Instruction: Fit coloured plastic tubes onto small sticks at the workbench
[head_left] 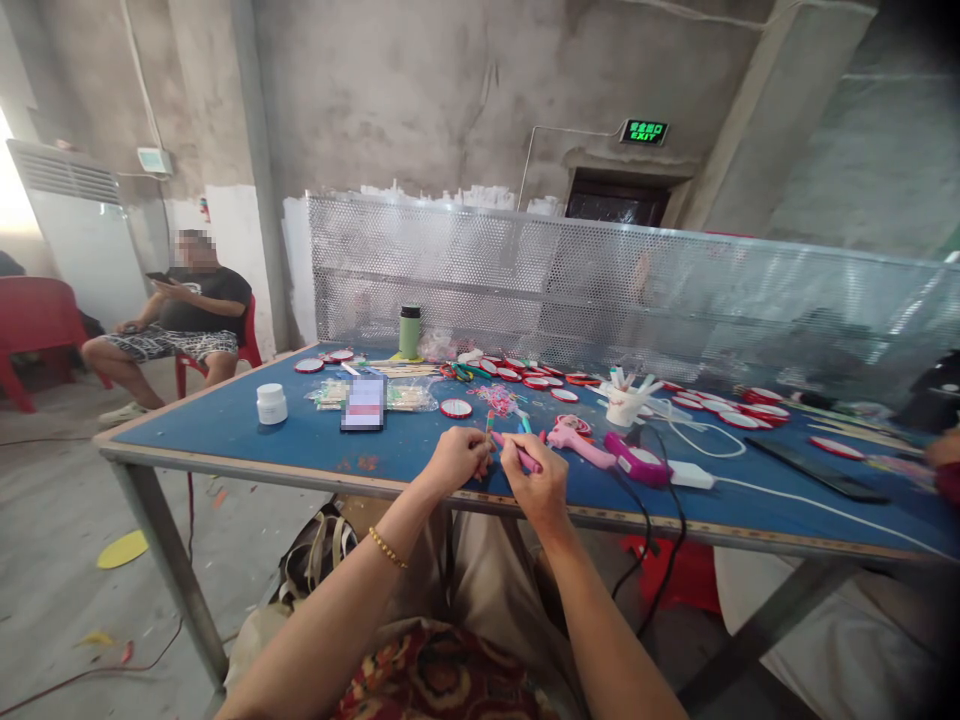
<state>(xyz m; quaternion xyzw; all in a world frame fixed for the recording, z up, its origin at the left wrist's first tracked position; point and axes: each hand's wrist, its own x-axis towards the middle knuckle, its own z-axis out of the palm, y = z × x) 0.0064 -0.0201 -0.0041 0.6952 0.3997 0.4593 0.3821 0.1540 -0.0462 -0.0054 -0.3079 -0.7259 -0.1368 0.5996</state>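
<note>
Near the table's front edge, my left hand [461, 458] is closed, with its fingertips pinching a small thin piece [490, 423] coloured green and orange at the top. Close on its right, my right hand [536, 478] grips a pink pen-like tool [527, 459], its tip pointing toward the left hand's fingers. The fingers partly cover both items. Just beyond lie a heap of small coloured bands [504, 402] and a blue-teal pen-like item [525, 423]. A pink glue gun [581, 442] lies right of my right hand.
A phone [364, 403] leans by bagged sticks [411, 395], near a white jar [271, 404]. Beyond stand a green bottle [409, 333] and a white cup of pens [622, 404]. Red-rimmed discs [455, 408], a purple device [637, 460] and cables cover the blue table [187, 425]. A person [202, 300] sits left.
</note>
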